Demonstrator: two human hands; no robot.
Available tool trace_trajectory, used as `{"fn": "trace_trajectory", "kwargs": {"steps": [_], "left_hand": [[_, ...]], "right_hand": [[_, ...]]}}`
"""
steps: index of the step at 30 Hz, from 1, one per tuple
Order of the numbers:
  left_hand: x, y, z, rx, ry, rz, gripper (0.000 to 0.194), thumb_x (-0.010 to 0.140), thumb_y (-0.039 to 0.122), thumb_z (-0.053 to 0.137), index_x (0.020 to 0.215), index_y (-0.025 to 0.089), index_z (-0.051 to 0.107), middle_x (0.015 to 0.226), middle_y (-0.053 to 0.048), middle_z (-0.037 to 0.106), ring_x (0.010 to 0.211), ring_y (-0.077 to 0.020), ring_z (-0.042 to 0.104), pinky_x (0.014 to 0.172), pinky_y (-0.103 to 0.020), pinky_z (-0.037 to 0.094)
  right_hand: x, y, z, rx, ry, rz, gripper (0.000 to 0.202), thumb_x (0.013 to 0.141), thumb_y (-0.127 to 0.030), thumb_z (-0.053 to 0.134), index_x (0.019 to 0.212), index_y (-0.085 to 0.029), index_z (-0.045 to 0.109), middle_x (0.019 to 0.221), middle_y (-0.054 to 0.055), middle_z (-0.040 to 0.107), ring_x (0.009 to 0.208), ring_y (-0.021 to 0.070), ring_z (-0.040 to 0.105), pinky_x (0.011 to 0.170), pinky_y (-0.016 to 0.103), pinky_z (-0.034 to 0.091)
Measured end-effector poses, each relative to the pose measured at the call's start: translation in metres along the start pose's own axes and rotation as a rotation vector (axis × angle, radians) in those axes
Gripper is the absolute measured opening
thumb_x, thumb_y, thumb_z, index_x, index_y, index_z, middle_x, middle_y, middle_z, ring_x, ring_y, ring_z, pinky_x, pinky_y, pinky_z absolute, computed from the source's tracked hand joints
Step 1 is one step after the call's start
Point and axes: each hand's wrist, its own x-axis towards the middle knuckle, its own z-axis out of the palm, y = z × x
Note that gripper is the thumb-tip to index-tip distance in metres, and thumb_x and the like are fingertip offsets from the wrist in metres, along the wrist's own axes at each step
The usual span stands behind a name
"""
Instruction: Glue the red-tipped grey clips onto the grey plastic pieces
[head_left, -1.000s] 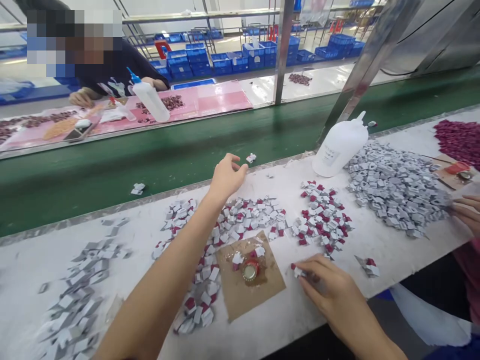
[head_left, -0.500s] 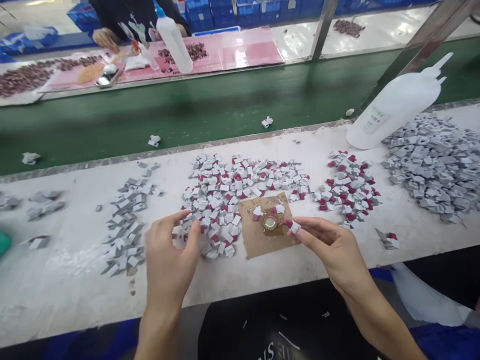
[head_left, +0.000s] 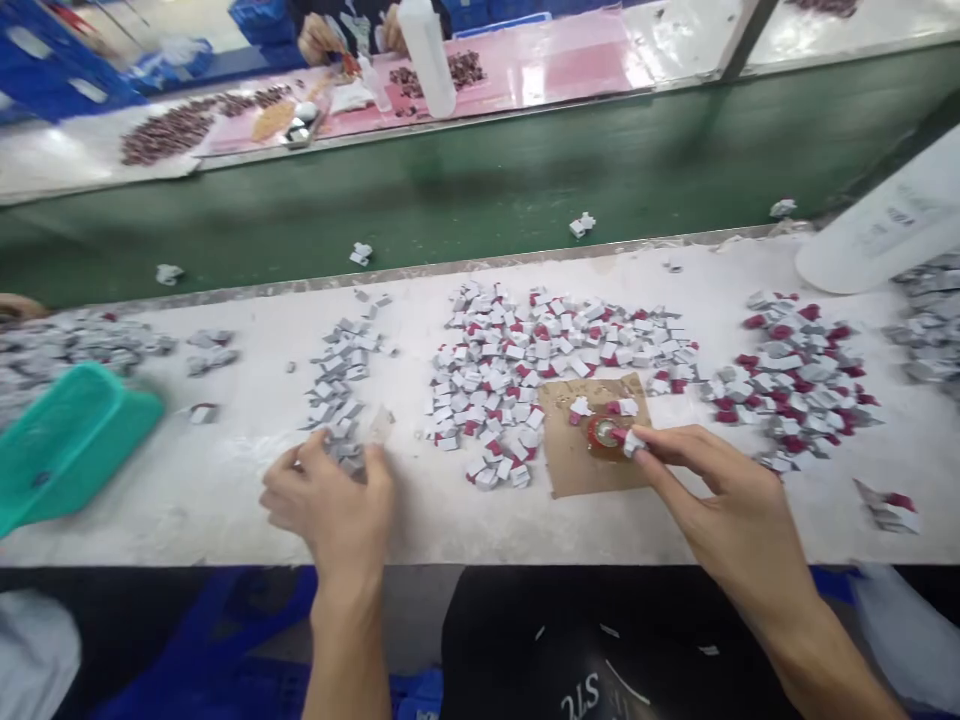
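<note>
My right hand (head_left: 735,500) pinches a small white-and-dark-red plastic piece (head_left: 632,440) between thumb and fingertips. Its red end is at a round bottle-cap-like dish (head_left: 602,434) of amber liquid, on a square of brown cardboard (head_left: 570,470). Two similar pieces (head_left: 580,408) lie on the cardboard behind the dish. My left hand (head_left: 337,505) hovers over the near end of a strip of grey pieces (head_left: 334,385), thumb and fingers apart, slightly blurred. Between the hands spreads a pile of white-and-red pieces (head_left: 487,370).
Another white-and-red pile (head_left: 795,380) lies at right, beside a large white squeeze bottle (head_left: 885,220). A teal scoop (head_left: 97,430) sits at left near more grey pieces (head_left: 75,345). Beyond runs a green belt (head_left: 465,200) with a few pieces; across it, a co-worker's hands (head_left: 319,40) show.
The view has swung left, bringing the teal scoop in. My left hand has moved from the white-and-red pile to the grey strip. My right hand has brought its piece to the dish.
</note>
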Motion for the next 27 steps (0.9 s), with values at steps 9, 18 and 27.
{"fn": "trace_trajectory", "kwargs": {"steps": [9,18,27], "left_hand": [[0.003,-0.016,0.001,-0.057,0.018,0.085,0.049,0.101,0.04,0.062,0.143,0.014,0.065,0.137,-0.026,0.068,0.142,-0.0475,0.063,0.131,-0.068,0.046],[0.018,-0.007,0.003,-0.152,0.046,0.114,0.019,0.095,0.043,0.059,0.105,0.027,0.06,0.106,-0.014,0.068,0.121,-0.0454,0.068,0.122,-0.072,0.05],[-0.02,0.018,-0.009,-0.292,-0.044,0.331,0.019,0.104,0.046,0.067,0.111,0.03,0.072,0.115,-0.006,0.078,0.09,-0.0307,0.077,0.091,-0.051,0.065]], "right_hand": [[-0.006,0.007,0.0,-0.009,-0.033,0.001,0.015,0.113,-0.038,0.079,0.125,-0.038,0.088,0.12,0.001,0.09,0.109,0.0274,0.086,0.092,0.04,0.067],[0.001,0.0,0.002,-0.006,-0.02,0.004,0.014,0.112,-0.029,0.077,0.12,-0.03,0.089,0.112,0.005,0.09,0.101,0.027,0.086,0.085,0.039,0.069],[0.003,-0.003,0.002,-0.028,-0.02,-0.009,0.017,0.112,-0.023,0.075,0.12,-0.029,0.089,0.111,0.005,0.09,0.102,0.027,0.088,0.087,0.039,0.072]]}}
